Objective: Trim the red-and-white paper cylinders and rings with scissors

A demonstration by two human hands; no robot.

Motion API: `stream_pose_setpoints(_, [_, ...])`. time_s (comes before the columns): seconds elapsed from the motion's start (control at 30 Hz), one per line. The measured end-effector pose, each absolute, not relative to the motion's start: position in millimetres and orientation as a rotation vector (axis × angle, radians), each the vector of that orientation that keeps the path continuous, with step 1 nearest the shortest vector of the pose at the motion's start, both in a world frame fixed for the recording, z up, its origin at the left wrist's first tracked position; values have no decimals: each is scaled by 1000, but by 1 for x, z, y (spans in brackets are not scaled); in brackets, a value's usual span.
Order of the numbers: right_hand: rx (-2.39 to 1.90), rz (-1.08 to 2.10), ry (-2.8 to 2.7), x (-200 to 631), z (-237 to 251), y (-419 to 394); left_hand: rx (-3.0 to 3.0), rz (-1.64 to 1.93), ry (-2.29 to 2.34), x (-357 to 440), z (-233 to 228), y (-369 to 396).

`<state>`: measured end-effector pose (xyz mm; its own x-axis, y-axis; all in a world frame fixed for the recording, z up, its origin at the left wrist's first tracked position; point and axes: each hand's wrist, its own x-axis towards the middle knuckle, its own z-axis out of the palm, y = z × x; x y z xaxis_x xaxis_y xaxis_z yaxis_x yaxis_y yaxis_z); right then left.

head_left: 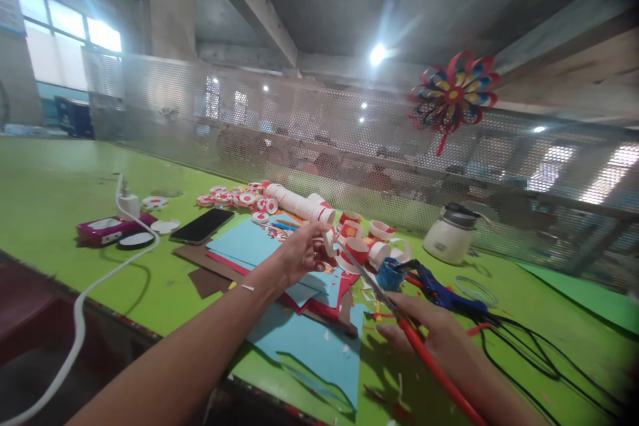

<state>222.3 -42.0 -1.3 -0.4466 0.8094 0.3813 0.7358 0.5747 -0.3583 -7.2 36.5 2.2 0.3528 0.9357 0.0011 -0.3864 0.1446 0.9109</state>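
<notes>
Over the middle of the table my left hand [304, 251] pinches a small white curved paper piece [330, 242] between thumb and fingers. My right hand [439, 336] is wrapped around a pair of scissors [372, 279] with red handles, their blades pointing up and left close to that white piece. Just behind the blades are several red-and-white cut paper-cup rings [353, 254]. Beneath my left hand lie stacked sheets of light blue paper [244, 243], with red and brown sheets under them. Small paper scraps are scattered around.
A blue glue gun [449, 296] with a black cable lies right, near a blue tape roll [391, 274]. A white kettle-like container [450, 234] stands behind. At left are a phone [202, 225], a purple box [102, 229] and a white cable [80, 319]. A perforated screen [319, 126] borders the table.
</notes>
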Motion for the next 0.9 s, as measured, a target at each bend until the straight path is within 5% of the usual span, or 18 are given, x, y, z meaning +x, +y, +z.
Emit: stream_pose_setpoints(0.9, [-1392, -398, -2237, 226, -11, -50, 981, 1274, 493, -4, 6, 29])
